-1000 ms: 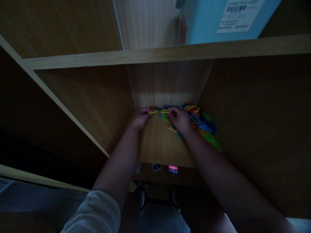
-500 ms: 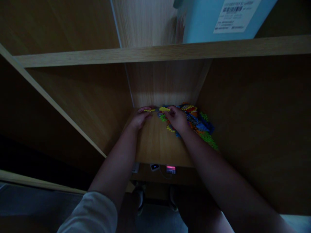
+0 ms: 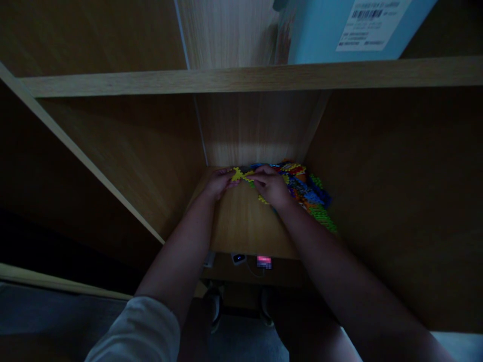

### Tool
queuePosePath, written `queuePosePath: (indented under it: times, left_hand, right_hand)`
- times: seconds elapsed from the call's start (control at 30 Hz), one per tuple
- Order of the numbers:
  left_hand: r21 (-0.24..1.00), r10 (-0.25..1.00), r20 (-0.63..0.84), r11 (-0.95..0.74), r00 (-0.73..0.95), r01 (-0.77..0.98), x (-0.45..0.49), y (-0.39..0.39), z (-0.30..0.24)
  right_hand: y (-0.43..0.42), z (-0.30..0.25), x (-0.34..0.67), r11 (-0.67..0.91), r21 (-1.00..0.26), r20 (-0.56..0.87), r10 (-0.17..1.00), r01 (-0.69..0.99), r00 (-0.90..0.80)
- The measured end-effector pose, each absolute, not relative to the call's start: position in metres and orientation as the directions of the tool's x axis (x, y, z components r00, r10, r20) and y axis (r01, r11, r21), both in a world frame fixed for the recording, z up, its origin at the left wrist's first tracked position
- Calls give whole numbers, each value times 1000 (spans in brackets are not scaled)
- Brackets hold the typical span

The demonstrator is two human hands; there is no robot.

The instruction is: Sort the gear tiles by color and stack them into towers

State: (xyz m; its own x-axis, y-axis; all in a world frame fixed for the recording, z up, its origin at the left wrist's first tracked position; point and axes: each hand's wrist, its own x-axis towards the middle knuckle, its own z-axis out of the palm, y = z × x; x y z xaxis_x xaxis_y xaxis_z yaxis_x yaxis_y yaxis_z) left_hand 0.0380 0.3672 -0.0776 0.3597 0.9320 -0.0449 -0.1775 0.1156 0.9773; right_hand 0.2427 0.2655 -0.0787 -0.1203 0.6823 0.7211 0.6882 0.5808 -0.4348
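Observation:
My left hand [image 3: 219,183] and my right hand [image 3: 269,187] are close together at the back of a wooden desk shelf. Between them is a yellow piece of small interlocking beads [image 3: 239,175], and both hands' fingers pinch it. Just right of my right hand lies a multicoloured heap of beaded pieces [image 3: 306,190] in blue, green, orange and red. My right hand and wrist partly cover its left end. The light is dim, so the exact finger grip is hard to see.
The light wood surface [image 3: 245,226] is walled by wooden panels on both sides and at the back. A wooden shelf board [image 3: 226,78] crosses above, with a blue box [image 3: 339,35] bearing a barcode label beyond it. Small devices sit below the front edge, with shoes further down.
My hands have moved closer together. The two yellow bits that were apart between them now meet as one crossed yellow piece.

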Motion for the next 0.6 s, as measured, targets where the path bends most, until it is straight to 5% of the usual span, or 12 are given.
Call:
queuePosePath:
  times: [0.13,0.4,0.6]
  left_hand:
    - [977,931,-27,102,363,-189,40,368,-79]
    - [976,875,-71,160,479,-148,42,359,-77]
    - [969,838,-67,185,542,-166,42,356,-72]
  right_hand:
    - [264,-82,239,619,-353,684,682,702,-257]
    - [263,-80,232,550,-253,660,700,796,-274]
    - [262,-81,227,577,-282,628,715,767,-307]
